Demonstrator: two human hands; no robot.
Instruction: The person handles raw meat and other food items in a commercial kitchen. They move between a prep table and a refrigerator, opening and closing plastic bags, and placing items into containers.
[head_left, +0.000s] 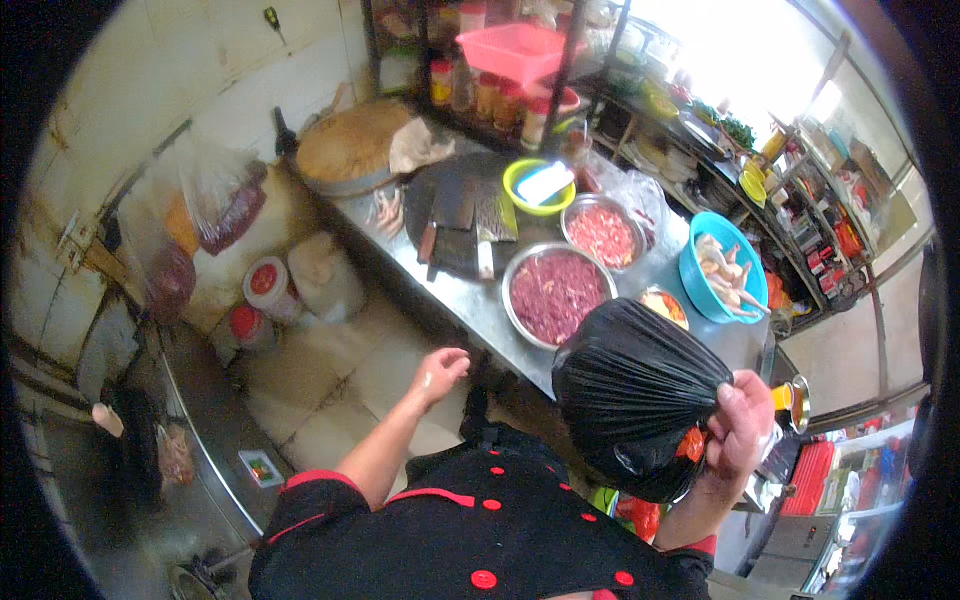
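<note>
My right hand (741, 426) grips the gathered neck of a full black plastic bag (634, 390), lifted in front of the metal table's near edge. A bit of red-orange plastic (691, 444) shows beside the bag near my fingers. My left hand (442, 373) is empty, hanging over the floor with fingers loosely bent and apart. On the table stand a steel bowl of dark red sliced meat (559, 294), partly behind the bag, and a smaller steel bowl of pinkish meat (602, 234). A blue plastic basin (688, 279) holds plucked poultry (724, 274).
Two cleavers (455, 202) (495, 217) lie on a dark round chopping board (420, 240), beside a yellow-green bowl (516, 191). A wooden round board (349, 146) is at the table's far left. White buckets (281, 300) stand on the floor; filled bags (236, 210) hang along the wall.
</note>
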